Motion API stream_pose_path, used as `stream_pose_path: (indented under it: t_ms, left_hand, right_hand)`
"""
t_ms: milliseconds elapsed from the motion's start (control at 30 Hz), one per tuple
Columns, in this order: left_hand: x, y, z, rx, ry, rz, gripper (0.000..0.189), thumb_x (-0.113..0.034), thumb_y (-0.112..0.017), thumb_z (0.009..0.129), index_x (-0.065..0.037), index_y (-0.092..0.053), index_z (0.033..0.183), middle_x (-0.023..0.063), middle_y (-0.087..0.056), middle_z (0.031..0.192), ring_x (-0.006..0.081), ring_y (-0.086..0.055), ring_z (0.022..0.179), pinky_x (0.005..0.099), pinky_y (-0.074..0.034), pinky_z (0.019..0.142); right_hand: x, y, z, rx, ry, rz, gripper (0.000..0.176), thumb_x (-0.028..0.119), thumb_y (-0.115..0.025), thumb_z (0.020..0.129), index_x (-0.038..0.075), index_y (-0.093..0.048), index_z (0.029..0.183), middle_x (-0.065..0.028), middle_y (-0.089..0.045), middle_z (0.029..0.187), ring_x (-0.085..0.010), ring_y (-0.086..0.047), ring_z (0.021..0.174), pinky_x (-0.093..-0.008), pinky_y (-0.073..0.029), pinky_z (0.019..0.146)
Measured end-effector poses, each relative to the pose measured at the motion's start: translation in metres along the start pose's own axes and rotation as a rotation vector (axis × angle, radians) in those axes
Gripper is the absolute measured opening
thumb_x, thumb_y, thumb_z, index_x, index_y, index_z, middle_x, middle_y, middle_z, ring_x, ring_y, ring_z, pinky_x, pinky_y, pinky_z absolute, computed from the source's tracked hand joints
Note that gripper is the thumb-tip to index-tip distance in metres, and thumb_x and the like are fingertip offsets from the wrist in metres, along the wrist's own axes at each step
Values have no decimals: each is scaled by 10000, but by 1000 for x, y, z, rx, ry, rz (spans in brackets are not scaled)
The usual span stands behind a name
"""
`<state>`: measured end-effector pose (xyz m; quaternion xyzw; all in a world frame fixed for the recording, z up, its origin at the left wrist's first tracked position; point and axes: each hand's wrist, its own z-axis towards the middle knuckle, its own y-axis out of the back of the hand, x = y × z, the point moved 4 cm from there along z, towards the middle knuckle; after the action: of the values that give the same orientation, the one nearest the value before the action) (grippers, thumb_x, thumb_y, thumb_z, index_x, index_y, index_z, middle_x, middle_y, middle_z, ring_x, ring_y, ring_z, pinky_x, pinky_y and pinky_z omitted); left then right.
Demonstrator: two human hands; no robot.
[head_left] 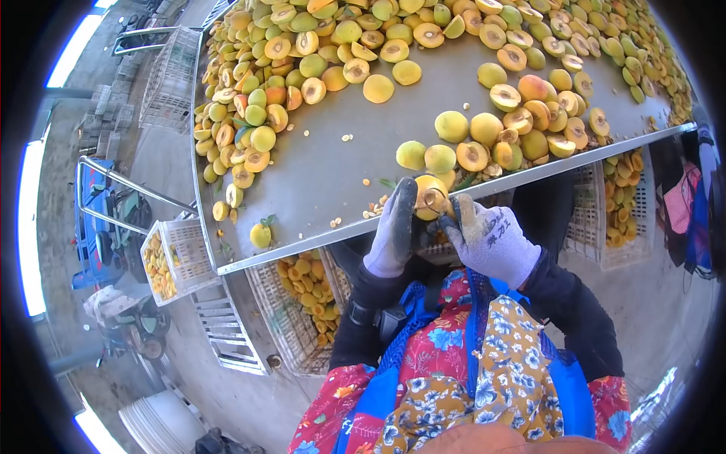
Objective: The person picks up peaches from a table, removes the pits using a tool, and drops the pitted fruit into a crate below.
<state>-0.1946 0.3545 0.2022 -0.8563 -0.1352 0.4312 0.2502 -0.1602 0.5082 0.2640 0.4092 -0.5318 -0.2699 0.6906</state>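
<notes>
Both of my hands wear white gloves with dark fingertips and meet at the front edge of a metal table (340,136). My left hand (395,227) is closed on the left side of a cut yellow fruit (431,195), whose brown center faces up. From the right, the pinched fingers of my right hand (491,234) touch the same fruit; anything small between them is hidden. Just beyond lie whole and halved fruits (472,156), with small pits or bits (376,206) by the left fingers.
Large piles of halved fruit (355,34) cover the table's far side. Crates of fruit stand below the edge at left (291,318) and right (605,204). Another crate (181,261) is at far left, near a metal rail. Part of a person (684,197) shows at far right.
</notes>
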Motion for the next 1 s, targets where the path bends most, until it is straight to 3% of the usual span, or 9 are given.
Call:
stream_pose_path:
  t_ms: [133,233,367,467,567,767,833,900,1000]
  left_hand:
    - [-5,-13,-17,4,-32,126,416,-366,-453,1062,-18,-547,1269,77,-664,1073,141,-647,931,260,-531,767]
    - [-4,-15,-21,-11,-383,495,469,-404,-382,1072,10,-567,1193,70,-638,1056,136,-612,957,275,-500,853]
    - [-8,-18,-28,-103,-540,716,344,-257,-410,1067,24,-585,1163,135,-666,994,216,-642,883,339,-501,805]
    - [-7,-24,-30,-168,-589,819,306,-209,-417,1051,24,-594,1142,176,-658,953,245,-653,876,358,-505,793]
    - [-9,-33,-35,-196,-649,901,265,-162,-435,1029,22,-595,1132,196,-652,927,279,-664,852,370,-508,774]
    - [-13,-40,-33,-133,-756,1027,300,-179,-401,1016,24,-610,1085,198,-646,941,350,-642,831,402,-492,752]
    - [-17,-38,-31,-98,-736,1044,217,-128,-469,1001,23,-610,1066,223,-650,939,363,-656,824,401,-505,740]
    - [-17,-34,-25,65,-855,1249,255,-161,-443,1021,31,-605,1066,233,-648,933,377,-649,824,412,-499,731]
    - [-7,-29,-16,99,-794,1250,315,-204,-404,1046,44,-597,1062,243,-645,917,396,-640,829,425,-491,725]
  right_hand:
    - [3,-2,-9,80,1,-53,353,339,-584,948,-5,-532,1005,-128,-618,664,-286,-630,517,-383,-481,473]
    - [8,-1,-13,76,58,-88,353,341,-586,947,-4,-530,999,-130,-609,646,-291,-625,509,-385,-481,474]
    - [7,-3,-16,167,71,105,235,181,-588,934,-37,-545,1011,-176,-610,707,-317,-639,596,-418,-480,507]
    - [9,1,-18,167,344,3,200,179,-558,959,-20,-567,979,-198,-612,735,-329,-652,686,-405,-492,529]
    - [-2,5,-14,151,175,517,196,204,-530,993,23,-603,1014,-180,-616,751,-288,-649,690,-402,-502,540]
    - [-5,7,-22,665,-764,1350,342,331,-467,1034,14,-591,1002,-28,-562,707,-116,-559,620,-291,-470,554]
    - [-6,8,-22,676,-754,1270,363,368,-471,1032,30,-595,989,-5,-553,706,-94,-543,600,-254,-447,537]
    - [-7,6,-23,649,-681,1228,375,394,-474,1030,44,-597,975,9,-544,700,-78,-522,575,-227,-422,512]
    - [-9,0,-25,605,-617,1272,380,412,-485,1028,56,-597,954,13,-534,686,-67,-487,540,-211,-389,475]
